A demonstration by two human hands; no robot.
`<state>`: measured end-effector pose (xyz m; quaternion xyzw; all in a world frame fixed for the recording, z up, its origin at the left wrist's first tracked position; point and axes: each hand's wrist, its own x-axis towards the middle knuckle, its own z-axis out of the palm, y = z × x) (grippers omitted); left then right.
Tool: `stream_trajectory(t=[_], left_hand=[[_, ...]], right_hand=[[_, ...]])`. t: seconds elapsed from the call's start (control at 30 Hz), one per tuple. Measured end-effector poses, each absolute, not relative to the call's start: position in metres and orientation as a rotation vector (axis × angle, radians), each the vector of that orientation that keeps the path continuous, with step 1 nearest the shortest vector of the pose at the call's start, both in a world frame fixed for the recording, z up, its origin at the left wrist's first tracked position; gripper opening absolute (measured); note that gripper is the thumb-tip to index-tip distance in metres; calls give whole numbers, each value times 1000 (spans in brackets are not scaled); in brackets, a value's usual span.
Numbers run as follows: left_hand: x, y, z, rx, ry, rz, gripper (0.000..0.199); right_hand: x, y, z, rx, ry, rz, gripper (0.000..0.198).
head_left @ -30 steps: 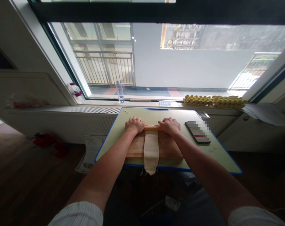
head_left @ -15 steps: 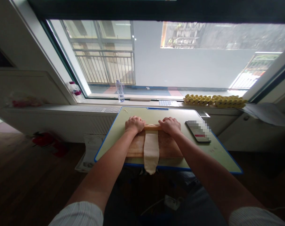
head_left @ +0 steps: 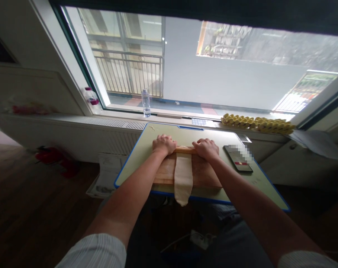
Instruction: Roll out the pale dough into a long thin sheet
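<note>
Both ends of a wooden rolling pin [head_left: 184,150] are gripped, by my left hand [head_left: 164,144] on one side and my right hand [head_left: 206,148] on the other. Beneath the pin lies a long pale strip of dough [head_left: 183,173]. Its near end hangs over the front of the wooden board [head_left: 164,173], and a small rounded piece of it shows beyond the pin. The board rests on a light green table [head_left: 138,156] with a blue edge. My fingers are closed around the pin's ends, which they hide.
A phone [head_left: 238,159] lies on the table to the right. On the windowsill stand a clear bottle [head_left: 145,104], yellow egg trays [head_left: 256,123] and a pink-labelled bottle [head_left: 92,98]. A red fire extinguisher [head_left: 55,160] is on the floor at left. A power strip [head_left: 199,239] lies below.
The whole view has shifted and tilted slightly, moving the table a little to the right in the picture. Both hands keep hold of the rolling pin near the dough's far end.
</note>
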<state>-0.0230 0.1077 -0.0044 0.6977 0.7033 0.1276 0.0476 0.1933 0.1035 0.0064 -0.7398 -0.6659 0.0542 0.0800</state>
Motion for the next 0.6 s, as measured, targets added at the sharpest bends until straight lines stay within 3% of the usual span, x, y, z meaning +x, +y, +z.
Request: stream_trajectory(t=[0.27,0.6], left_hand=[[-23,122,3,2090,2125,250,55],[-20,149,6,2129,2171,323,53]], right_hand=[[194,118,10,-2252,-1964,232,56],[198,151,4,-2210,-1931,184,59]])
